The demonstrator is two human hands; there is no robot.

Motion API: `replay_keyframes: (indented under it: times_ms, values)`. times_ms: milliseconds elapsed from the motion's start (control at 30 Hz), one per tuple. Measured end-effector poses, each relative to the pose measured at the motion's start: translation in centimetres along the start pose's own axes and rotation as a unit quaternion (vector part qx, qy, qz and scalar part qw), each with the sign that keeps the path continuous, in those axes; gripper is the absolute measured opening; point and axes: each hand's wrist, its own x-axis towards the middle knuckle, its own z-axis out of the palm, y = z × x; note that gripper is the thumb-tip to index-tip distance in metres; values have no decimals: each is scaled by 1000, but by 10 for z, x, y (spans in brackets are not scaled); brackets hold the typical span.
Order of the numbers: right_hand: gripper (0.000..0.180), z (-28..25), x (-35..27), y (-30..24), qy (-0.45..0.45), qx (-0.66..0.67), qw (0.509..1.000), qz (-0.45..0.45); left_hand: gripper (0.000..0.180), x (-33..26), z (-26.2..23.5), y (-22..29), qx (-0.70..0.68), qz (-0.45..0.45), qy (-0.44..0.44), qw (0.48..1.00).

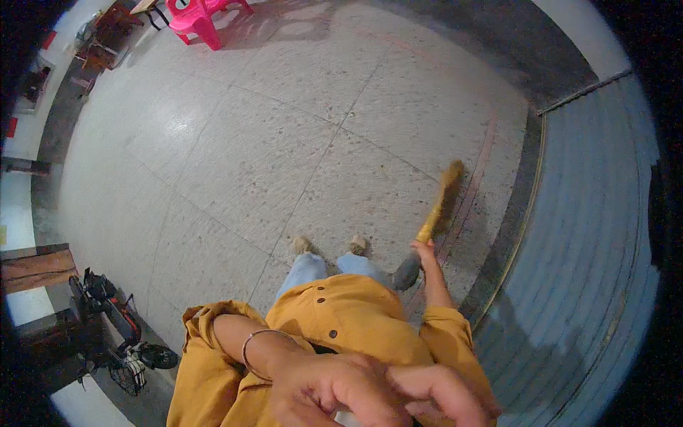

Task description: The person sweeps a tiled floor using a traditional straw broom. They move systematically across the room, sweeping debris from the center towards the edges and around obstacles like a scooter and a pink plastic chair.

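The right hand (425, 249) is closed around the yellow handle of a straw-bristled hand broom (440, 203), which slants up and away from the hand so that its brush head rests on the floor just beyond and to the right of the feet (331, 245). The left hand (334, 391) is raised close to the camera, fingers curled loosely inward and blurred; I cannot tell whether it holds anything. A thin metal bangle (249, 341) circles that wrist. The floor is pale speckled terrazzo in large slabs (284, 142), wide and open ahead and to the left. To the right, a dark stone border (512, 228) runs beside a grey corrugated metal shutter (590, 213), close to the broom. A pink plastic chair (199, 18) stands far ahead, and a black electric scooter (114, 334) is parked at the lower left.
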Motion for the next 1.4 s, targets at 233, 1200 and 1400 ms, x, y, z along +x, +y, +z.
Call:
replay_keyframes:
  times_ms: [233,1200,1400]
  values:
    - [80,-9,-99,-106,-237,-25,971,-31,27,21,-25,5,-25,45,-25,998]
    - [91,204,-87,-246,-338,-188,917,-96,19,106,-114,165,24,111,-45,993]
    - [92,166,-92,-281,-275,-210,930,-125,22,110,-125,160,28,108,-20,994]
